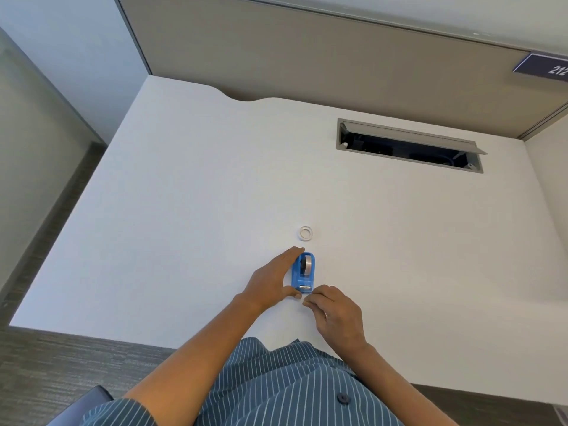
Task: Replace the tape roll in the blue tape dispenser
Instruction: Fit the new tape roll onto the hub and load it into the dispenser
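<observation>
The blue tape dispenser (pixel 302 275) stands on the white desk (pixel 184 195), near its front edge. A grey tape roll (pixel 306 264) sits upright in its cradle. My left hand (pixel 274 278) cups the dispenser's left side, fingers along it and thumb at the cutter end. My right hand (pixel 333 312) is just below the cutter, its fingertips pinched together at the dispenser's front; whether tape is between them is too small to tell. A small pale ring, a tape core (pixel 305 233), lies flat on the desk a short way beyond the dispenser.
An open cable hatch (pixel 408 146) is set into the desk at the back right. A grey partition (pixel 307 56) borders the desk's far edge. Carpet (pixel 46 364) shows to the left and in front.
</observation>
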### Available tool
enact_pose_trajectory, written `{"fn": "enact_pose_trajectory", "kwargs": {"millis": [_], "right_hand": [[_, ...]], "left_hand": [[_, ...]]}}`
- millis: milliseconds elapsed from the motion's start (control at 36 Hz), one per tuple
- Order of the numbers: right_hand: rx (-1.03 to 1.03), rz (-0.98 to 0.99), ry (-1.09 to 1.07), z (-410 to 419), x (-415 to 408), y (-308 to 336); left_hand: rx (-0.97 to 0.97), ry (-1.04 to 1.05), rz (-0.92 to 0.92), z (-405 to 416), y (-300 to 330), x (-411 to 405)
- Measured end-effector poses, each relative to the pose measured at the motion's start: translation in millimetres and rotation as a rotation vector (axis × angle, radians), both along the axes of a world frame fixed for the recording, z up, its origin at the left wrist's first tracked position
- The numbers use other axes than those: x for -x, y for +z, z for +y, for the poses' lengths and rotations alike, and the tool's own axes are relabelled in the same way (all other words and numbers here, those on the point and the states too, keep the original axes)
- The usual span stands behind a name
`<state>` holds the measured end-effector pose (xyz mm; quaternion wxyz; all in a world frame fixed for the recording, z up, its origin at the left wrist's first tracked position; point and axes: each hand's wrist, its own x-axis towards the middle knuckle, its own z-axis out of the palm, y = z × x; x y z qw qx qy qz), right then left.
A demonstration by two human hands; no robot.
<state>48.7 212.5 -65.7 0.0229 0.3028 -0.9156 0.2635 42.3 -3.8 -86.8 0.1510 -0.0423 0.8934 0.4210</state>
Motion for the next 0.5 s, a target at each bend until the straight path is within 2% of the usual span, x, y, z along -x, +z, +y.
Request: {"fn": "enact_pose_trajectory", "kwargs": {"millis": [500], "right_hand": [[-0.001, 0.075, -0.071, -3.5, 3.3, -31.2]], "left_hand": [[0.004, 0.009, -0.014, -1.0, 3.8, 2.4]]}}
